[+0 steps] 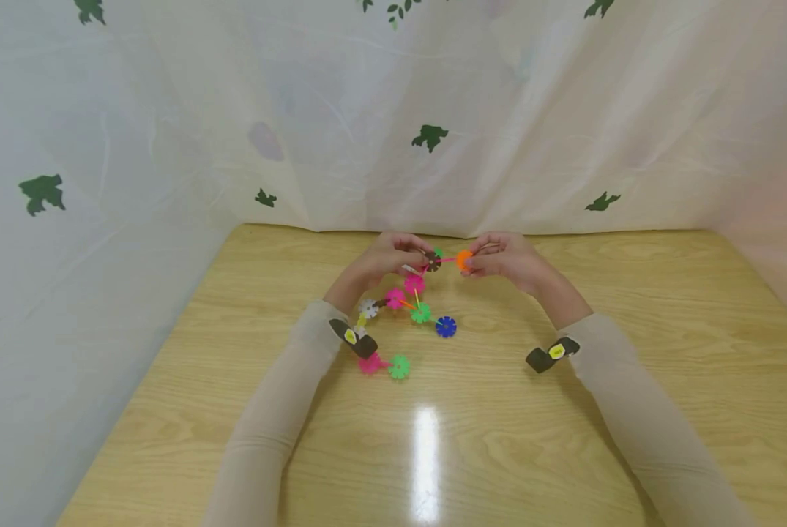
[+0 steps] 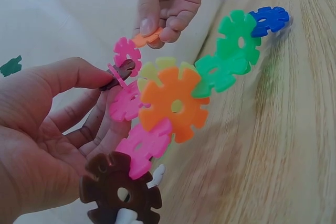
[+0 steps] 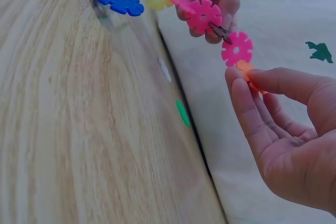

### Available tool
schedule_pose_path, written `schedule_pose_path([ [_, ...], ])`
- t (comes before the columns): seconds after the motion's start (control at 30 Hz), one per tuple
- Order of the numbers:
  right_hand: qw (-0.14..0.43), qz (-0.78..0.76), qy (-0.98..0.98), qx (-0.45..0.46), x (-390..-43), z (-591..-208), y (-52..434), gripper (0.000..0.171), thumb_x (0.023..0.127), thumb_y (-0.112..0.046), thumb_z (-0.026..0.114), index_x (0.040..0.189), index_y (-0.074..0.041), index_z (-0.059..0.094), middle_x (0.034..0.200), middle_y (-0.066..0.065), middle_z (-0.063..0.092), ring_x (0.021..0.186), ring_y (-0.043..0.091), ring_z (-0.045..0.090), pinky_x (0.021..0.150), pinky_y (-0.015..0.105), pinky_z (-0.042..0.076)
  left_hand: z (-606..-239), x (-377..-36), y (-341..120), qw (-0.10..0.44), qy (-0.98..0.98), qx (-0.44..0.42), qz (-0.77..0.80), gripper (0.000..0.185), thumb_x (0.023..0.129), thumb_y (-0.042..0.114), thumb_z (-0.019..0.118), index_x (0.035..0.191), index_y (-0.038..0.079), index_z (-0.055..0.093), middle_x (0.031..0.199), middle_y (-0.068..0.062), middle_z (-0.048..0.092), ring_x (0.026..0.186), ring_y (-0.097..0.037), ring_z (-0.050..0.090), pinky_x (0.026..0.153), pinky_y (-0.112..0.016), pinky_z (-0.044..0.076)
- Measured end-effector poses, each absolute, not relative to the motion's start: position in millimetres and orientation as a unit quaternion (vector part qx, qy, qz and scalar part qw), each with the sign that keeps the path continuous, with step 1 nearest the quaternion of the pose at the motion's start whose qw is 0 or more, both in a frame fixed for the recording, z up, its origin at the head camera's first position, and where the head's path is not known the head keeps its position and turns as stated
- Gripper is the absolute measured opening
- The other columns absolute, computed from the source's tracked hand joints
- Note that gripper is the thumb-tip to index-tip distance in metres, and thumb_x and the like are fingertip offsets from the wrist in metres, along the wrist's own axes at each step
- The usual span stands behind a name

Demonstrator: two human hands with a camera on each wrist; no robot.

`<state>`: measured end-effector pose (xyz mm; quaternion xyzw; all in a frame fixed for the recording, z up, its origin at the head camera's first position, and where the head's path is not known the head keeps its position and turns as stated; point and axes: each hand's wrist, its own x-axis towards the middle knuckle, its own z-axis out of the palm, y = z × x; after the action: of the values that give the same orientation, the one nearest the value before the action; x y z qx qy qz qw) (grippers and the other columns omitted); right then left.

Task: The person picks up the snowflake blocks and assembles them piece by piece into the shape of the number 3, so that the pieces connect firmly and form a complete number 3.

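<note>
A branching chain of slotted snowflake discs hangs between my hands. My left hand (image 1: 386,260) pinches a dark brown disc (image 1: 433,261) of it between thumb and fingertips. Thumb and fingers of my right hand (image 1: 508,256) grip an orange disc (image 1: 463,260). Between them, a pink disc (image 3: 237,51) links the brown and orange ones. Below the left hand the chain continues through pink, yellow, another orange disc (image 2: 176,100) and green discs (image 1: 421,313) to a blue disc (image 1: 446,326). A second branch runs toward the left wrist, partly hidden, ending in a green disc (image 1: 399,367).
On the wooden table (image 1: 485,439), a loose green disc (image 3: 182,113) and a white disc (image 3: 164,70) lie near the far edge. A pale curtain (image 1: 512,168) with green leaf shapes hangs right behind that edge and along the left side.
</note>
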<state>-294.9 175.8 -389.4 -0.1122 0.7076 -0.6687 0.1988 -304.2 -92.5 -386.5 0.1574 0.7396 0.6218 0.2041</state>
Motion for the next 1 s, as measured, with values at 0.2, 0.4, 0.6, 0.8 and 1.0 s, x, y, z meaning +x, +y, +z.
schedule_pose_path([
  [0.2, 0.195, -0.667, 0.711, -0.11, -295.6, -390.4, 174.6, 0.016, 0.094, 0.006, 0.066, 0.107, 0.002, 0.058, 0.091, 0.001, 0.077, 0.084, 0.017, 0.077, 0.085, 0.038, 0.063, -386.6, -304.2, -90.6, 0.208, 0.74, 0.161, 0.619, 0.022, 0.095, 0.004, 0.067, 0.116, -0.002, 0.069, 0.09, 0.0, 0.074, 0.079, -0.017, 0.071, 0.07, -0.031, 0.06],
  [0.4, 0.168, -0.657, 0.724, -0.124, -294.7, -391.1, 175.0, 0.015, 0.093, 0.003, 0.069, 0.107, 0.0, 0.067, 0.091, -0.001, 0.078, 0.083, 0.015, 0.076, 0.086, 0.041, 0.063, -386.8, -303.0, -89.4, 0.212, 0.734, 0.147, 0.628, 0.022, 0.093, 0.0, 0.069, 0.115, -0.004, 0.07, 0.089, 0.0, 0.074, 0.076, -0.015, 0.071, 0.068, -0.03, 0.061],
  [0.6, 0.141, -0.654, 0.729, -0.144, -293.6, -391.2, 173.8, 0.016, 0.092, 0.003, 0.071, 0.107, 0.006, 0.068, 0.087, 0.0, 0.078, 0.078, 0.015, 0.076, 0.083, 0.043, 0.064, -386.6, -302.5, -88.7, 0.199, 0.737, 0.142, 0.63, 0.021, 0.091, -0.002, 0.07, 0.112, -0.007, 0.071, 0.086, 0.0, 0.075, 0.074, -0.014, 0.071, 0.068, -0.03, 0.062],
  [0.8, 0.134, -0.654, 0.73, -0.144, -292.6, -388.5, 172.3, 0.016, 0.09, 0.005, 0.072, 0.105, 0.008, 0.068, 0.085, 0.001, 0.078, 0.075, 0.016, 0.076, 0.08, 0.043, 0.064, -386.6, -302.5, -88.3, 0.192, 0.74, 0.138, 0.63, 0.02, 0.09, -0.002, 0.071, 0.109, -0.007, 0.072, 0.084, 0.001, 0.075, 0.073, -0.012, 0.07, 0.07, -0.028, 0.062],
  [1.0, 0.131, -0.643, 0.742, -0.134, -289.8, -384.9, 170.5, 0.023, 0.091, 0.004, 0.072, 0.11, 0.014, 0.064, 0.082, -0.002, 0.077, 0.075, 0.013, 0.076, 0.08, 0.041, 0.064, -387.0, -302.4, -87.9, 0.189, 0.742, 0.141, 0.628, 0.02, 0.091, -0.003, 0.07, 0.11, -0.007, 0.072, 0.084, 0.0, 0.075, 0.074, -0.014, 0.071, 0.074, -0.032, 0.064],
])
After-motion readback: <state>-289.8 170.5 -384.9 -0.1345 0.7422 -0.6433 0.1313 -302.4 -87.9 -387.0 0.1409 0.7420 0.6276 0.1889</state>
